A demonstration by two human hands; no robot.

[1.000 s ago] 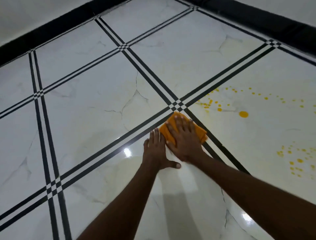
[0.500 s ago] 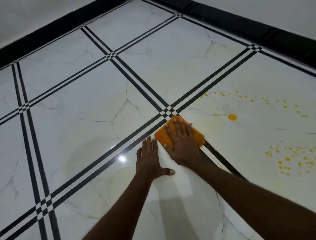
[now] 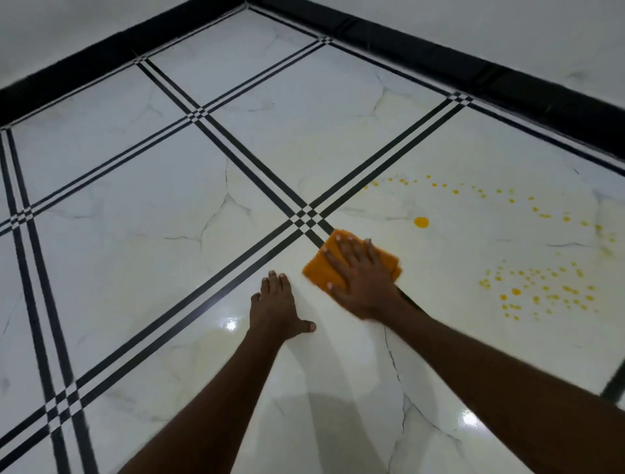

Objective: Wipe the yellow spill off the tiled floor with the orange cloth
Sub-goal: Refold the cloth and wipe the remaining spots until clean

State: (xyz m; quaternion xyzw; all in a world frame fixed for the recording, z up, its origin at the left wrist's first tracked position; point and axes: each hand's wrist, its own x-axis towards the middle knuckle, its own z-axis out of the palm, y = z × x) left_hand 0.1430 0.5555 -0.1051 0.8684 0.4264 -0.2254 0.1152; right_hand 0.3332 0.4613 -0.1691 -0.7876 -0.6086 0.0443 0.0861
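The right hand [image 3: 363, 275] is covering the middle of the orange cloth [image 3: 321, 267], hiding most of its surface along with the stretch of black tile line [image 3: 318, 238] running beneath both. The hand's near edge is smearing into blur, so its outline is unclear. The yellow spill [image 3: 541, 291] is running off the frame's right edge (its full spread cannot be judged), and its faintest droplets are too small to count. Both forearms are being cut off by the bottom edge.

Head-worn wide-angle view, looking forward and down at close range onto tiled floor [image 3: 142, 237], toward black-skirted room corner [image 3: 247, 2].
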